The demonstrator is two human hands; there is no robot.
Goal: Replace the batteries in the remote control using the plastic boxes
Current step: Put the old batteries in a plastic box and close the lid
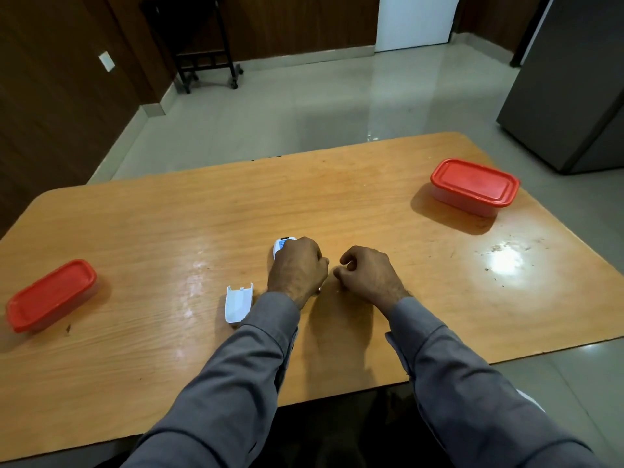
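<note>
We see the white remote control (283,246) near the middle of the wooden desk (169,224), with its long axis running roughly away from us and its far tip, the only part showing, pointing toward the desk's far edge. The left hand (297,268) covers the rest of it, fingers (312,251) curled down around the body in a grip. Just to its right, apart from the remote, the right hand (368,273) sits with its fingers curled inward; we cannot tell whether they pinch anything small between them. Both arms wear grey sleeves (236,383).

The white battery cover (238,304) lies off the remote on the desk, just left of the left wrist, hollow side up, its long axis also running near to far with a slight tilt.

Two plastic boxes stand well apart at opposite sides. The left box (50,295) sits close to the desk's left edge, and the right box (474,185) sits near the far right corner. Each is shut under a red lid, so we cannot see what is inside either one.

Between the hands and each box the desk surface is bare wood, with glare and a few scuffs on the right. Beyond the far edge lies tiled floor (304,96), with a dark wheeled stand (206,45) by the wall and a grey cabinet (574,79) at the right
</note>
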